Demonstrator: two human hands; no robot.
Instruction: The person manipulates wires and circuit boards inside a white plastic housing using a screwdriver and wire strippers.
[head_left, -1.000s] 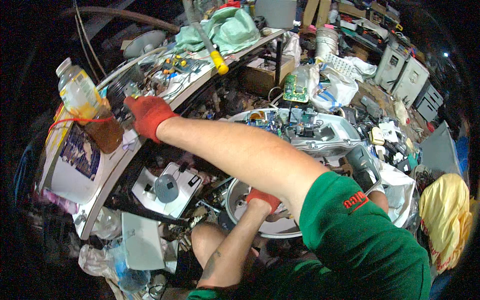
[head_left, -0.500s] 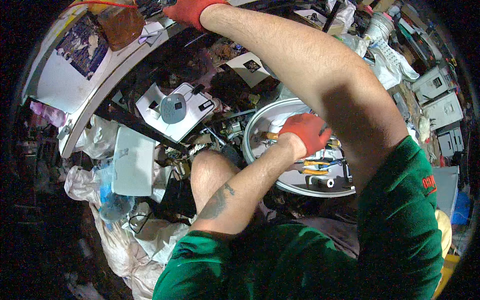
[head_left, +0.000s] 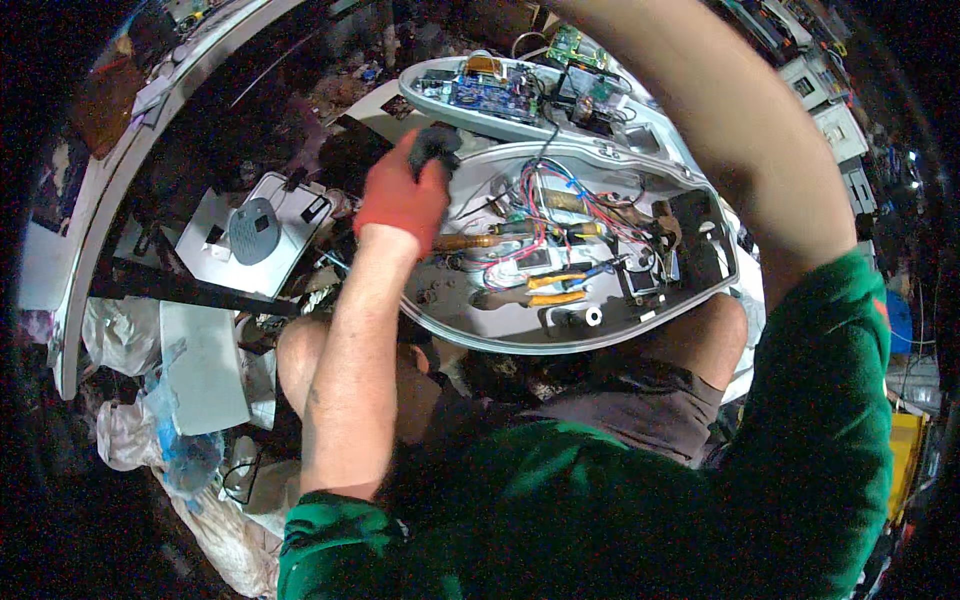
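My left hand (head_left: pixel 405 195), in a red glove with dark finger parts, is raised over the left rim of a grey housing shell (head_left: pixel 480 335). Its fingers look curled; whatever they may hold cannot be made out. Just below it a wooden-handled tool (head_left: pixel 465 242) lies in the shell. Yellow-and-blue-handled pliers (head_left: pixel 555 282), a yellow-and-black-handled tool (head_left: pixel 580 230), red and blue wires (head_left: pixel 535 200) and a white roll (head_left: pixel 592 316) are in there too. Behind stands the lid (head_left: pixel 425 90), carrying a blue circuit board (head_left: pixel 490 95). My right forearm reaches out past the upper edge, its hand unseen.
The shell rests across my lap near my knees. To the left are a white panel with a grey rounded piece (head_left: pixel 254 232), a pale plastic panel (head_left: pixel 203 365) and plastic bags (head_left: pixel 125 435). A curved white table edge (head_left: pixel 130 180) runs along the far left.
My left hand has come up out of the shell and moved left and away. My right hand has gone out of view at the top. The view has shifted, revealing more of the shell and lid.
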